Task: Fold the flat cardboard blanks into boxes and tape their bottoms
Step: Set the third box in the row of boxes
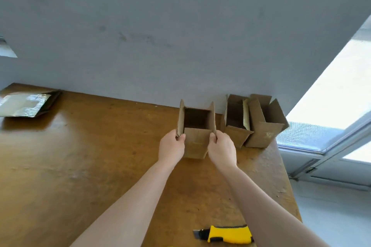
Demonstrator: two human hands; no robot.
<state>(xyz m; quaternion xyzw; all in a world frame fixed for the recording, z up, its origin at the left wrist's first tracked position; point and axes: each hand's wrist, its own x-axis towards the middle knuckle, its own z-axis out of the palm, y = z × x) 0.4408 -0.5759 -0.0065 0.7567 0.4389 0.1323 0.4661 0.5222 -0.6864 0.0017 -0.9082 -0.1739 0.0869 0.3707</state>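
Flat blanks: the blanks (26, 104) lie flat at the far left corner of the bench (80, 166), well apart from the hands. This reads as the supply pile, kept out of the working space. The top face is glossy, and I cannot tell how many are there.
Left hand: the left hand (171, 147) pinches the held box's near left corner, thumb on the front wall and fingers curled round the side, so that edge stays square.
Held box: the held box (197, 138) stands upright, mouth up and flaps raised, towards the far edge of the bench, right of middle. Its bottom is hidden. A pale mark on the front wall may be a tape end, so it is probably being set down as done.
Right hand: the right hand (221, 149) mirrors that grip on the near right corner, fingers curled round it. The two hands can then steer the box evenly.
Knife: a yellow knife (226, 233) lies at the near edge, in easy reach for cutting tape.
Finished boxes: two open boxes (235, 122) (265, 124) stand touching at the far right corner. The held one is just beside them and looks set to join the row.
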